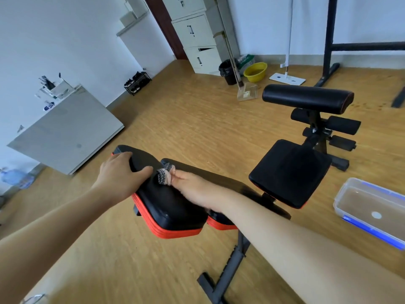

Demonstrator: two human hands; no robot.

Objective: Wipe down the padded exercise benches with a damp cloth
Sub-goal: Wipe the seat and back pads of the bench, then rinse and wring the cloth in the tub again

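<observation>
A black padded bench with orange sides stands in front of me on a grey metal frame. My left hand grips the far left edge of its nearer pad, thumb on top. My right hand lies on the pad beside it and holds a small grey-and-white patterned cloth against the gap between the two pads. A second black bench, with a raised pad and foam rollers, stands to the right.
A clear plastic tub of water with blue clips sits on the wooden floor at right. A white cabinet stands left. At the back are a yellow basin, a black bin, a flat mop and a black rack.
</observation>
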